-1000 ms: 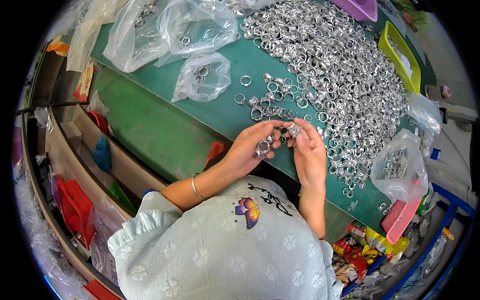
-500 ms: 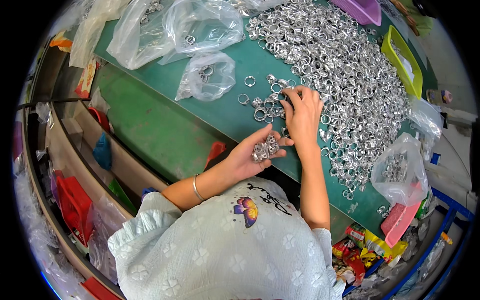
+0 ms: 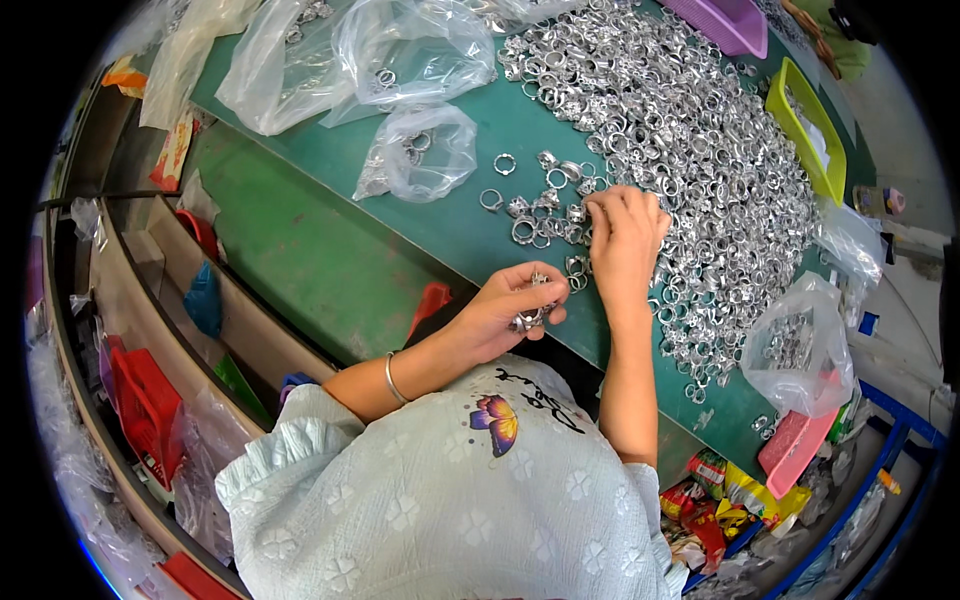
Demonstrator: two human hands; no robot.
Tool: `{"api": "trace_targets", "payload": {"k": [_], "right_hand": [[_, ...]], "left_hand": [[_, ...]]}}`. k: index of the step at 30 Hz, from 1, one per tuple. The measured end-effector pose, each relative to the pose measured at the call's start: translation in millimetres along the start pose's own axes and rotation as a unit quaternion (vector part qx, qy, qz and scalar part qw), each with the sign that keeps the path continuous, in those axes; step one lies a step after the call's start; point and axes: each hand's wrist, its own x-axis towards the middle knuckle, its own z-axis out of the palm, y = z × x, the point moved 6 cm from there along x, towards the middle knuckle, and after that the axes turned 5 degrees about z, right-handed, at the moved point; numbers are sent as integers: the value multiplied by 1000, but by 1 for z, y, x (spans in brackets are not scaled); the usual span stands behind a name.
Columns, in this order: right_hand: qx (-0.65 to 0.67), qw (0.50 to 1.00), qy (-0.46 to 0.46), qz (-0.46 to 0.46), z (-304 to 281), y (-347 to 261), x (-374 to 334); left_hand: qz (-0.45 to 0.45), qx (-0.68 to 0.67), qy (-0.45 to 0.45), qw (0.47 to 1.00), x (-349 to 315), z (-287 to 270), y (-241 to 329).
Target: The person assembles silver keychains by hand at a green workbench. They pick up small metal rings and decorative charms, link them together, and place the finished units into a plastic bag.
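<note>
A large heap of silver rings [image 3: 720, 190] spreads over the green table [image 3: 420, 232]. My left hand [image 3: 515, 305] is near the table's front edge, its fingers curled round a handful of silver rings [image 3: 528, 318]. At the heap's left edge, my right hand [image 3: 627, 235] reaches down with bent fingers among the rings. Its fingertips are pressed close together and hide whatever may be between them. Just left of it lies a small loose group of rings [image 3: 540, 220], with a single ring [image 3: 504, 164] a little farther off.
Clear plastic bags [image 3: 418, 155] with rings lie at the far left of the table. Along the right edge are a yellow-green basket [image 3: 808, 135], another bag of rings [image 3: 800, 345] and a pink basket [image 3: 800, 450]. A purple basket [image 3: 722, 22] stands at the back.
My left hand's fingers have closed over the rings that lay in its open palm. My right hand has shifted slightly right and nearer to me, toward the heap.
</note>
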Motion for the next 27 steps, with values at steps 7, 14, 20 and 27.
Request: {"api": "trace_targets", "payload": {"k": [7,14,20,27], "right_hand": [[-7,999,-28,-34,9,-9,-5],[598,721,-69,343,12,25,-31],[742,516,-188,384,20,10,-62],[648,638,-174,379,15,5,-68]], "left_hand": [[5,-23,-13,1000,2,-4,1],[81,17,37,996,1,-2,13],[148,87,38,984,2,11,28],[184,312,4,932,6,9,33]]}}
